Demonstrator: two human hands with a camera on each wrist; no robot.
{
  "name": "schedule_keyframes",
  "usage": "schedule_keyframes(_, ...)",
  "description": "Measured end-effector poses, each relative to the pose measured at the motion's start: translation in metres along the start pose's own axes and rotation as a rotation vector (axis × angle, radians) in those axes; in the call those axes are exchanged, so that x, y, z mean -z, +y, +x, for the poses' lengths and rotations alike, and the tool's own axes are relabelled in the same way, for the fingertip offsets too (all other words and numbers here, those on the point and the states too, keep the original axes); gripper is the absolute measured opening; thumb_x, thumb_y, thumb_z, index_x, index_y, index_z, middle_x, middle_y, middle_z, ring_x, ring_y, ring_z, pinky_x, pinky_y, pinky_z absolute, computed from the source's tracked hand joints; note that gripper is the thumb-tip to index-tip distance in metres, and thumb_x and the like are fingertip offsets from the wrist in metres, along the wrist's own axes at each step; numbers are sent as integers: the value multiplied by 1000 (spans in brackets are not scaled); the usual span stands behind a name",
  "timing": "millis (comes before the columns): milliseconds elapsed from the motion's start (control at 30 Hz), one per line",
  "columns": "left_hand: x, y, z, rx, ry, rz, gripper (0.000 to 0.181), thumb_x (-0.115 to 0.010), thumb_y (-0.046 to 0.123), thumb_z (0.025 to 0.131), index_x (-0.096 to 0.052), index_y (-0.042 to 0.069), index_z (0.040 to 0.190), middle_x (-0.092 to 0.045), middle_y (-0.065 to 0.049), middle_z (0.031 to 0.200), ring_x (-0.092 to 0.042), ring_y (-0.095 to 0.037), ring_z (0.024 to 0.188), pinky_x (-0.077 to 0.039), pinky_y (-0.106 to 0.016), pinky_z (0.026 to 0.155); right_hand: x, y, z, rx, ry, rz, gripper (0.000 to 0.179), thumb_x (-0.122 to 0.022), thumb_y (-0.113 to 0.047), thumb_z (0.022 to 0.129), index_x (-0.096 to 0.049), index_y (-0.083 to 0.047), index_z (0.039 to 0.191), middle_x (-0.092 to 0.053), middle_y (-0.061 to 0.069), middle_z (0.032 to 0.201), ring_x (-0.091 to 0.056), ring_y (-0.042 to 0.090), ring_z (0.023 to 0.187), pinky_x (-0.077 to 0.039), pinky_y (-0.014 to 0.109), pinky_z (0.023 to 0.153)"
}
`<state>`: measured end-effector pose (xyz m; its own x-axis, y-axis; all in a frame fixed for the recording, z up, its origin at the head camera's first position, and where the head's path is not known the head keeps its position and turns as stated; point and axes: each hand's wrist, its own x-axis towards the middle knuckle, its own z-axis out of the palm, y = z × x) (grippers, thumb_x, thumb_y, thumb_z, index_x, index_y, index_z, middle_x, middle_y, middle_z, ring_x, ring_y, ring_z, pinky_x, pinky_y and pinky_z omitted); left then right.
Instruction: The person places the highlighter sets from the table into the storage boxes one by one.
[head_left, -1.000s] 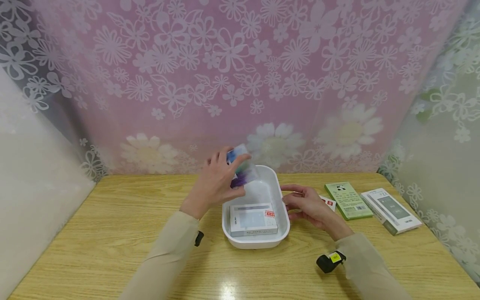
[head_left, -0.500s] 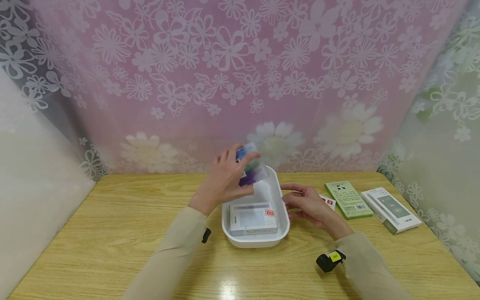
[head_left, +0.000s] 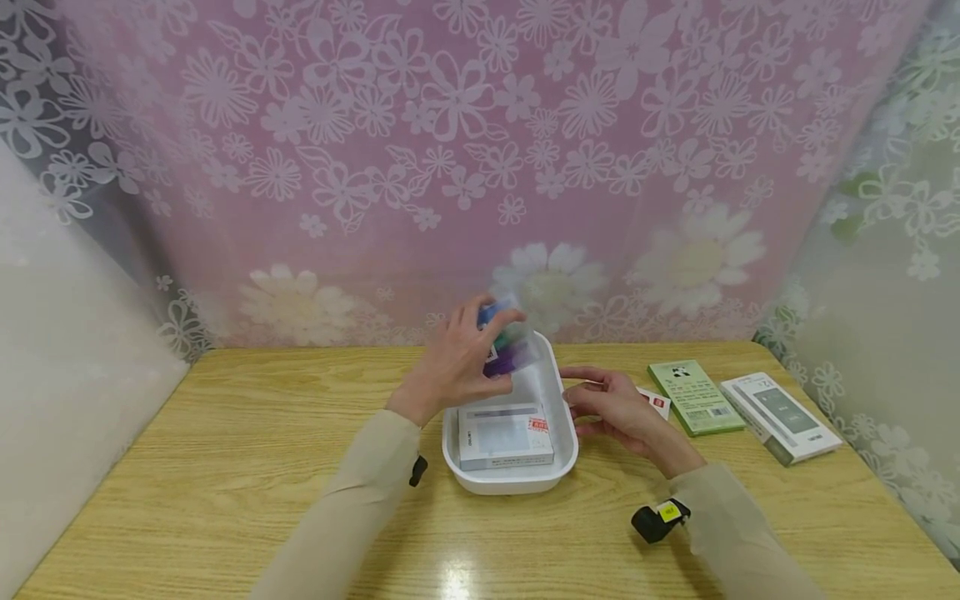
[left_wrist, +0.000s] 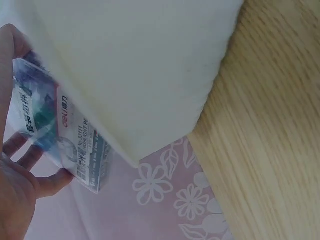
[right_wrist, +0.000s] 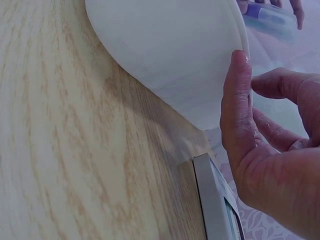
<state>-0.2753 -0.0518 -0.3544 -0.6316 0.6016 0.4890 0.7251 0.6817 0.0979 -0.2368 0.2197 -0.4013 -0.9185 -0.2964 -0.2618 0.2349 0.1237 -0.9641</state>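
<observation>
- Wood-grain table (head_left: 247, 450): a white bin (head_left: 510, 482) stands well apart from its left edge.
- Flat pale box (head_left: 498, 442) in the bin's near end, bin floor showing beyond.
- Right hand (head_left: 618, 412), fingers loosely bent, touches the bin's right wall.
- Green box (head_left: 693, 396) and white box (head_left: 783, 421) near the right edge.
- Left hand (head_left: 457, 358) pinches a clear pack (left_wrist: 75, 135), tilted over the bin's far end.
- Flowered curtain (head_left: 360, 167) behind.
</observation>
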Motion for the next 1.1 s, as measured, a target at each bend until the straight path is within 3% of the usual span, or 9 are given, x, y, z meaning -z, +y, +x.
schedule_keyframes(167, -7, -2, 1, -21, 12, -22, 79, -79, 45, 79, -43, 28, 146, -41, -20, 150, -51, -41, 130, -53, -57, 96, 1, 0, 0, 5, -4, -2, 62, -63, -18, 98, -39, -4, 154, -73, 1, 104, -72, 14, 87, -61, 27, 68)
schedule_keyframes(333, -13, -3, 2, -20, -59, -37, 79, -78, 46, 82, -39, 31, 149, -38, -21, 154, -49, -42, 132, -55, -57, 94, 1, 0, 0, 11, -6, -2, 61, -63, -18, 99, -40, -3, 154, -73, 1, 104, -72, 15, 87, -61, 27, 68)
schedule_keyframes(567, -17, -3, 5, -15, -150, -69, 77, -76, 46, 86, -38, 34, 152, -34, -22, 157, -42, -41, 140, -43, -63, 109, 0, 0, 0, 11, 1, 12, 60, -62, -17, 99, -40, -4, 154, -73, 1, 103, -72, 14, 87, -61, 26, 66)
schedule_keyframes(900, -28, 0, 11, -16, -242, -86, 77, -78, 40, 85, -38, 33, 150, -35, -18, 153, -45, -37, 132, -51, -57, 98, 1, 2, -2, 6, 13, 15, 59, -61, -16, 100, -40, -4, 153, -74, -1, 101, -71, 14, 86, -60, 25, 65)
schedule_keyframes(1100, -36, -3, 10, -9, -294, -88, 75, -77, 41, 85, -38, 33, 149, -36, -18, 153, -45, -36, 135, -49, -55, 103, -1, 2, -1, 4, 4, 13, 60, -60, -17, 100, -39, -4, 154, -74, -1, 102, -71, 14, 88, -61, 26, 66)
